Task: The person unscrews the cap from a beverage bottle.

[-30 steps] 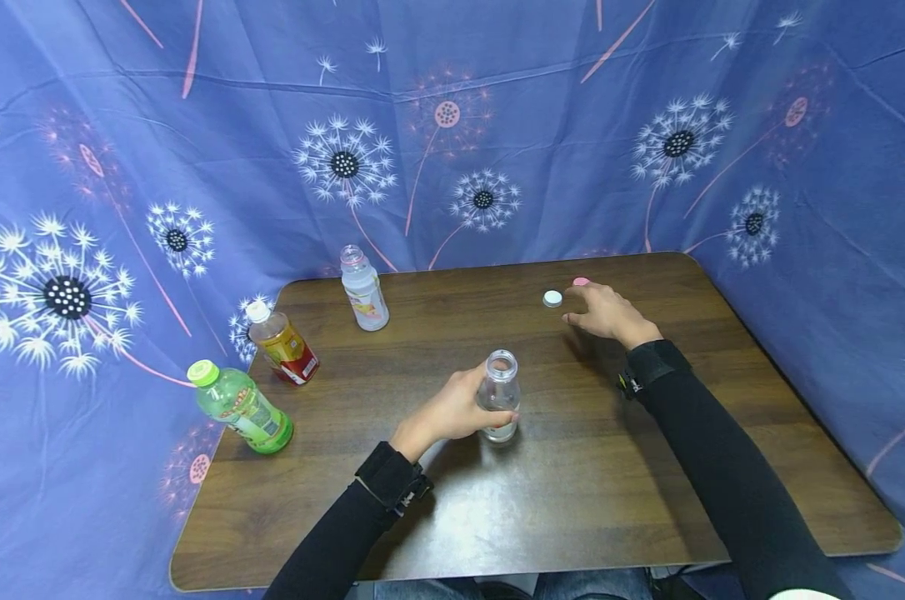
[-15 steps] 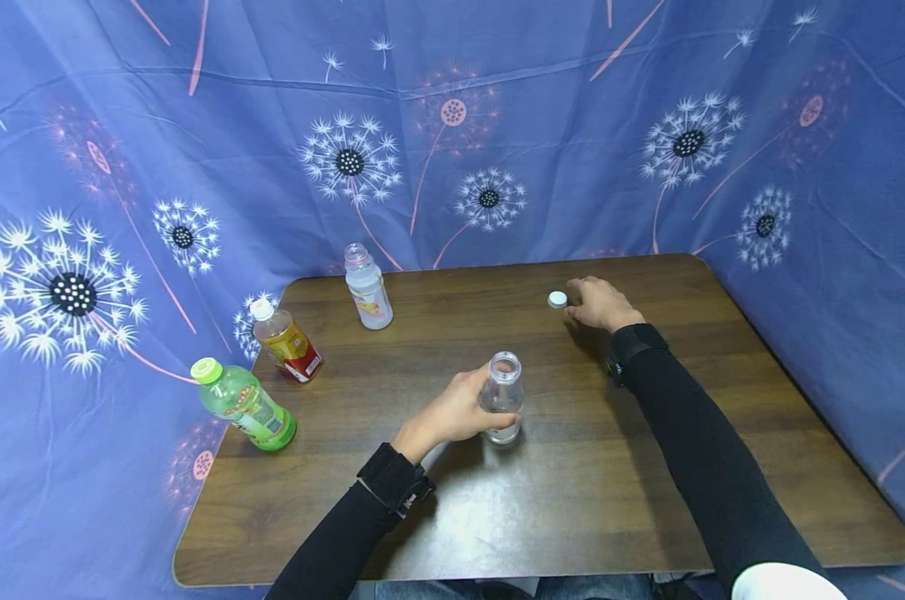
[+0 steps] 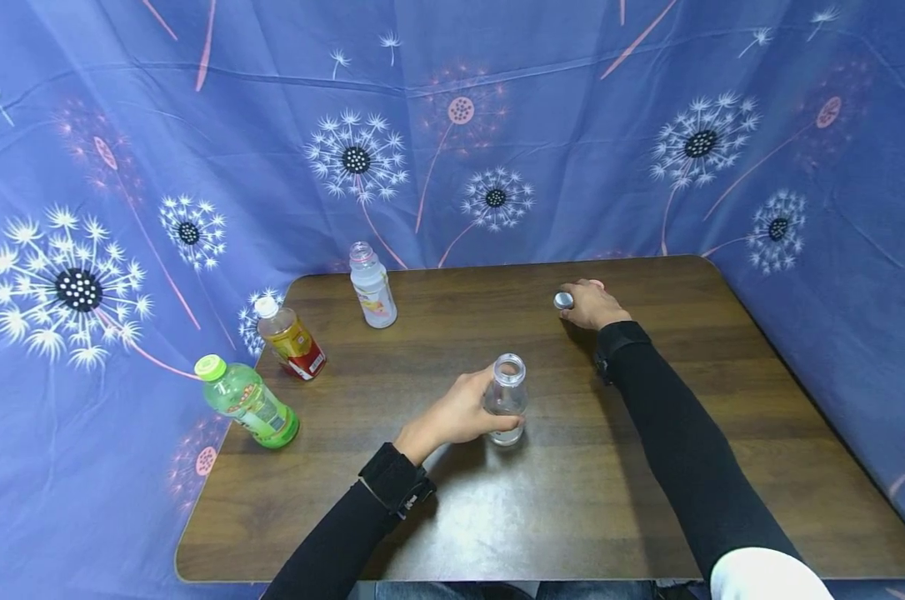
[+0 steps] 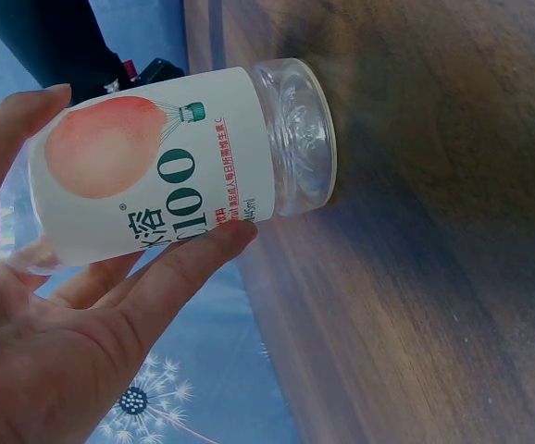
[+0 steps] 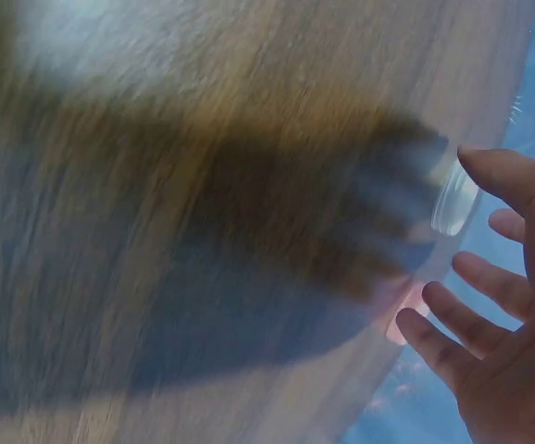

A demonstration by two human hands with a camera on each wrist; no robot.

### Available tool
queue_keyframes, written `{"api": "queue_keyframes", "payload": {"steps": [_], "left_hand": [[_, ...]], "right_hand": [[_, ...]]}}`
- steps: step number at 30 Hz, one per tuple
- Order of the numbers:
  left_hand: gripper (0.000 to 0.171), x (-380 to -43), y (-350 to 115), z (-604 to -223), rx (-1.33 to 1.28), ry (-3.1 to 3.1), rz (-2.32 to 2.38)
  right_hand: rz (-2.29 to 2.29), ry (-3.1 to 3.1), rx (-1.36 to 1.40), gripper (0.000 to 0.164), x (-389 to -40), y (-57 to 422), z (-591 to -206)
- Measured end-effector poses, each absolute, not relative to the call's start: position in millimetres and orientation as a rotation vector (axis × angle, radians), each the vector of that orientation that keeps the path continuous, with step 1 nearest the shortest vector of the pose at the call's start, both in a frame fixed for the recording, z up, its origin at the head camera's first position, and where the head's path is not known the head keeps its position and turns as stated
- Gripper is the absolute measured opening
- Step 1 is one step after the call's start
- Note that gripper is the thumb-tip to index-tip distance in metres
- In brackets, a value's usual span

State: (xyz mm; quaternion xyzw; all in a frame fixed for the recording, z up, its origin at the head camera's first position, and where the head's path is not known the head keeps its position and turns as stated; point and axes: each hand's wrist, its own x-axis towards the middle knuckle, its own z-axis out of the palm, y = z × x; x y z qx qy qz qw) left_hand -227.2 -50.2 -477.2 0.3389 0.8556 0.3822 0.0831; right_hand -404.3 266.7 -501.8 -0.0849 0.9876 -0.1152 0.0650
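Observation:
My left hand point(image 3: 463, 410) grips a clear, uncapped plastic bottle point(image 3: 509, 396) that stands upright on the table. In the left wrist view the bottle's white label point(image 4: 203, 166) shows a pinkish round fruit, with thumb and fingers on either side. At the back right, my right hand point(image 3: 593, 305) pinches a white bottle cap point(image 3: 563, 301) at its edge, and the cap looks slightly tilted. The right wrist view has the thumb on this cap point(image 5: 454, 199), while the other fingers spread loosely. A pink cap point(image 5: 404, 313) lies by those fingers, mostly covered by the hand in the head view.
On the left stand a green bottle point(image 3: 250, 404) with a light green cap and an amber bottle point(image 3: 293, 342) with a white cap. Behind them is a whitish, uncapped bottle point(image 3: 373, 287). A blue dandelion-print cloth point(image 3: 437, 50) hangs around the wooden table point(image 3: 647, 500).
My right hand has shifted slightly left, from over the pink cap to the white cap, and now pinches it, tilting it. The left hand keeps its grip on the clear bottle.

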Motion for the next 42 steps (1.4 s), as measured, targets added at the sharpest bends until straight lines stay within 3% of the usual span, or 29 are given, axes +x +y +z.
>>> {"api": "queue_keyframes", "payload": {"steps": [23,31,42], "left_hand": [[0.063,-227,-50,-478,1.031,2.552,1.139],[0.063,-227,-49,-481,1.046,2.544,1.165],[0.065,-228,-52,-478,1.035,2.525,1.172]], "right_hand": [[-0.382,3.039,-0.405,0.038,-402,272,-512],[-0.453,3.09,-0.493,0.048,-377,282,-506],[-0.737,3.213,-0.608,0.032,-322,276,-469]]}}
